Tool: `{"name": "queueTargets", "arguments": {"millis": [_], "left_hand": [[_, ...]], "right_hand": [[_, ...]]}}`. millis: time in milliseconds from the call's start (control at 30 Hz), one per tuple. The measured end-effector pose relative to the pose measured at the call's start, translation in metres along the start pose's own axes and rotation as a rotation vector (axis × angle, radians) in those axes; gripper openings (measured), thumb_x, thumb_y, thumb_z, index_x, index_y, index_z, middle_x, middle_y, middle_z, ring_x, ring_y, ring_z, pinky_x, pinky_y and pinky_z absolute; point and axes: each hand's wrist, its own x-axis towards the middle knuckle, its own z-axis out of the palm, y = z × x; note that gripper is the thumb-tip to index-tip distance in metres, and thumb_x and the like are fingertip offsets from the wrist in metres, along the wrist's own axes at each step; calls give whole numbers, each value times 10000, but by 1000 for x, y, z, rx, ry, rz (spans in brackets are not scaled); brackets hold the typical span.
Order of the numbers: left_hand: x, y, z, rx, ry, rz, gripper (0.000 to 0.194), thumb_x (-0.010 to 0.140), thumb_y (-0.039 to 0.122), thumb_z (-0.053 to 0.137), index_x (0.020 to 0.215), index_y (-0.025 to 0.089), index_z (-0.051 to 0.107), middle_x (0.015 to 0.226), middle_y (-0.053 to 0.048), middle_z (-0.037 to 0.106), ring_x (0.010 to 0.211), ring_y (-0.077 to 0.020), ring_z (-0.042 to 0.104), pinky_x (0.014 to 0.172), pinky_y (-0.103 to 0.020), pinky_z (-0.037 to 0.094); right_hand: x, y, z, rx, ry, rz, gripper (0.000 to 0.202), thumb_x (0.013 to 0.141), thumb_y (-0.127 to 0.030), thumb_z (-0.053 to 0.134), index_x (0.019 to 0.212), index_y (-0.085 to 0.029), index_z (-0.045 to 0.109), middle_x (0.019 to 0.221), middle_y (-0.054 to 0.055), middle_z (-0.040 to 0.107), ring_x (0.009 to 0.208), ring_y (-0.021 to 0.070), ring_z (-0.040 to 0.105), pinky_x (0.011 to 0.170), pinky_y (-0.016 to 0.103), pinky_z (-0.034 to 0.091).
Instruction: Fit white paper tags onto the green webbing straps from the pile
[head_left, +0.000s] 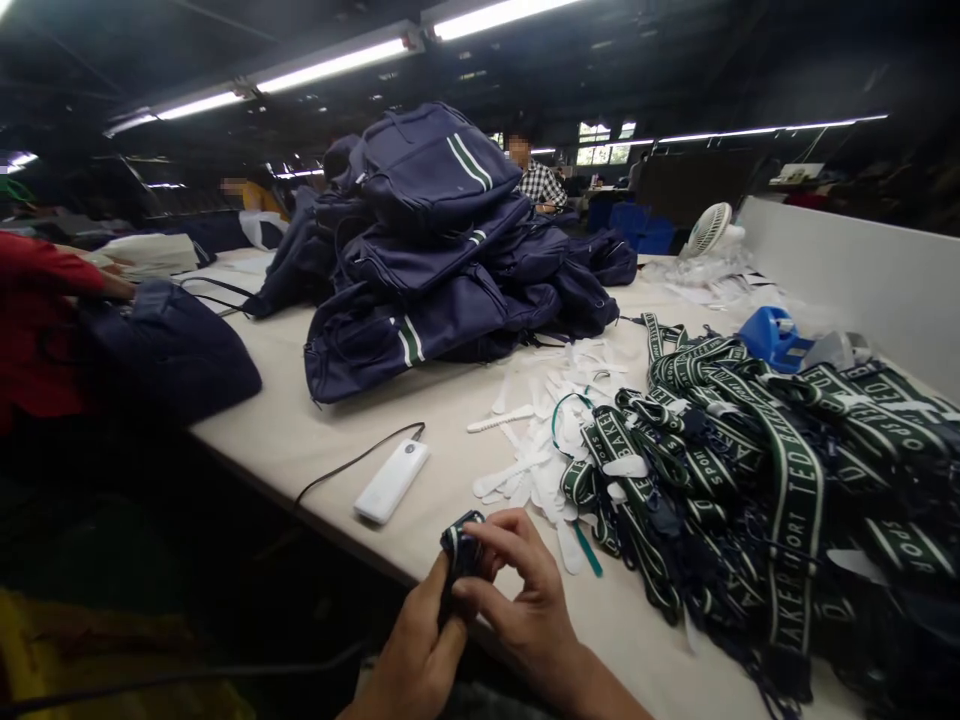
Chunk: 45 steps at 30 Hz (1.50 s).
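At the table's near edge, my left hand is closed round a dark bunched strap with a pale stripe. My right hand pinches the same strap from the right, thumb and fingers curled in; its exact fold is partly hidden by my fingers. To the right of my hands lies a big tangled heap of green and white lettered straps. White paper-like strips are scattered beyond my hands, beside the heap.
A white power bank with a black cable lies left of my hands. Navy bags are piled behind. A blue tape dispenser and a fan stand at right. A person in a red sleeve handles a navy bag at left.
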Motion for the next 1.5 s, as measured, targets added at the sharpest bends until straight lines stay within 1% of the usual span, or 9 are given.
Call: {"name": "queueTargets", "arguments": {"millis": [100, 267, 433, 533, 667, 833, 1100, 1300, 1500], "left_hand": [[-5, 3, 10, -246, 50, -73, 593, 808, 402, 665, 1352, 208, 529, 1315, -140, 597, 1214, -312, 557, 1073, -421, 408], [-5, 8, 13, -889, -157, -138, 780, 591, 387, 817, 1312, 256, 552, 1138, -86, 658, 1165, -326, 582, 949, -391, 494], [-2, 13, 9, -1059, -75, -234, 366, 800, 459, 658, 1117, 278, 681, 1065, -62, 686, 1095, -274, 612, 945, -365, 509], [-1, 12, 14, -1130, -89, -246, 417, 845, 526, 601, 1099, 213, 708, 1111, -86, 682, 1189, -283, 566, 1059, -383, 423], [3, 2, 26, -1340, -67, -273, 443, 889, 493, 567, 1201, 198, 678, 1250, -87, 649, 1356, -279, 434, 1168, -400, 288], [10, -2, 42, -1305, 116, -279, 363, 949, 410, 495, 1165, 212, 709, 1333, -69, 629, 1372, -248, 430, 1200, -400, 249], [9, 10, 42, -1002, 307, -302, 436, 862, 523, 606, 1175, 227, 676, 1231, -81, 686, 1318, -243, 477, 1194, -402, 239], [8, 2, 36, -864, 307, -309, 600, 798, 547, 675, 1318, 265, 572, 1075, -65, 717, 1091, -240, 627, 1055, -394, 418], [10, -9, 29, -755, 232, -294, 478, 832, 527, 646, 1219, 248, 607, 984, -47, 715, 893, -178, 659, 784, -251, 525]], "right_hand": [[-2, -1, 1, -24, -60, -7, 313, 784, -103, 700, 1031, -296, 714, 949, 26, 529, 771, 143, 553, 602, 237, 489], [-5, 2, 3, -138, -82, -22, 121, 863, -162, 596, 751, -207, 585, 888, 42, 537, 700, 142, 528, 591, 246, 470], [-10, 14, 12, -203, -34, -62, 111, 907, -195, 533, 810, -210, 586, 933, 56, 573, 711, 145, 564, 597, 232, 484], [-12, 23, 14, -275, 37, -83, 52, 910, -220, 557, 931, -209, 603, 910, 47, 570, 682, 138, 564, 569, 225, 477], [-12, 26, 7, -493, -39, -112, 166, 948, -261, 528, 794, -213, 565, 721, 4, 560, 641, 152, 566, 601, 254, 442], [-14, 16, 0, -656, -53, -84, 131, 963, -258, 508, 879, -211, 596, 763, 11, 617, 655, 161, 611, 605, 261, 426], [-22, 13, -2, -433, -77, 63, 93, 873, -120, 595, 930, -193, 590, 868, 26, 603, 800, 174, 585, 726, 275, 451], [-33, 23, -4, -245, -128, 244, 247, 716, -47, 726, 861, -194, 591, 867, 2, 589, 797, 162, 557, 712, 263, 435], [-40, 20, -2, -120, -196, 310, 188, 741, -62, 659, 696, -186, 525, 780, -17, 536, 737, 137, 496, 660, 249, 378]]}}
